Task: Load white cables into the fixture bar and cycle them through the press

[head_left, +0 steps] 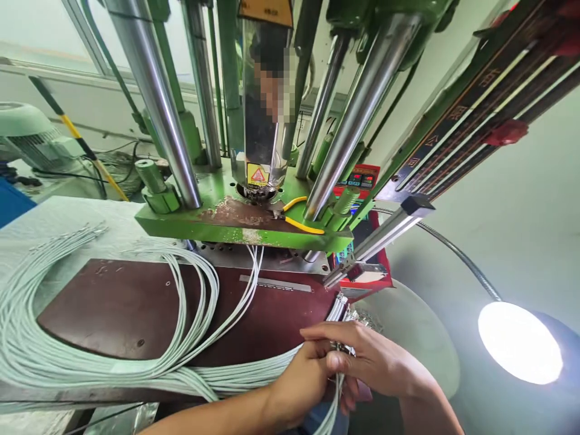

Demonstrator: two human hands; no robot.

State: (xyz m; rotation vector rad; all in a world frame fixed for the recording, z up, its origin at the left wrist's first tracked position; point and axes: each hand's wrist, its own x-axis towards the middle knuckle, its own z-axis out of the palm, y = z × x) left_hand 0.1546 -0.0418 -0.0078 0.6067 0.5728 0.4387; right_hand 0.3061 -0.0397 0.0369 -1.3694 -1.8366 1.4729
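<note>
My left hand is closed around several thin white cables at the lower middle of the head view. Their loose lengths hang down below it. My right hand overlaps it from the right, with the thumb pressed onto the same cables near their metal ends. Part of the left fingers is hidden behind the right hand. Just beyond my hands, a bundle of white cables lies along the front of the brown board, with its metal-tipped ends at the right edge.
A green press with steel columns rises ahead; a few cables run under its plate. Yellow-handled pliers lie on that plate. More cables curve at left. A bright lamp and a red control box stand to the right.
</note>
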